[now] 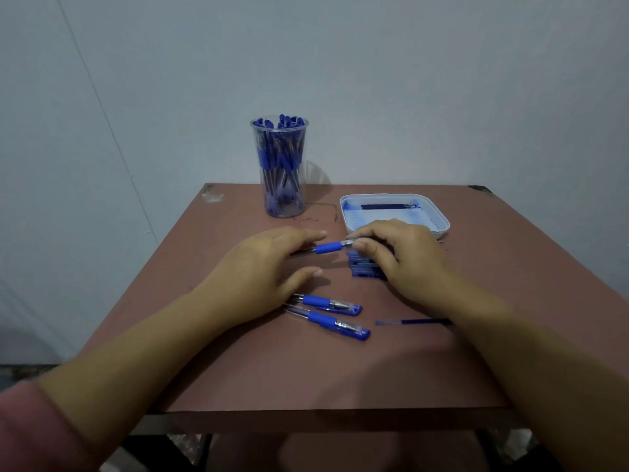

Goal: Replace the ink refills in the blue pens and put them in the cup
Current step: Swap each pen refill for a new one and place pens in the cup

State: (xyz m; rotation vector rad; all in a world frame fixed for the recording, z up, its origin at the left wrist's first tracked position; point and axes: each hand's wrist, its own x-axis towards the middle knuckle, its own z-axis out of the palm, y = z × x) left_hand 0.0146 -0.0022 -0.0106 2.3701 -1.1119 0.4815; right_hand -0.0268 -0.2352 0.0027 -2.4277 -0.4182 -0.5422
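The job is mid-swap on one blue pen (pixel 326 248), which lies crosswise over the middle of the bench (pixel 238 369). The right hand (pixel 401 253) pinches its metal tip end, fingers curled tight. The left hand (pixel 272 264) lies over the barrel with the thumb spread wide (whether it actually grips, I cannot tell). A loose refill (pixel 412 322) lies by the right forearm, and two capped pens (pixel 335 315) wait near the left wrist. The cup (pixel 282 165), already crowded with pens, stands at the far edge, beside a white tray (pixel 442 223). Next, I'd guess, the tip needs twisting while the barrel is held steady.
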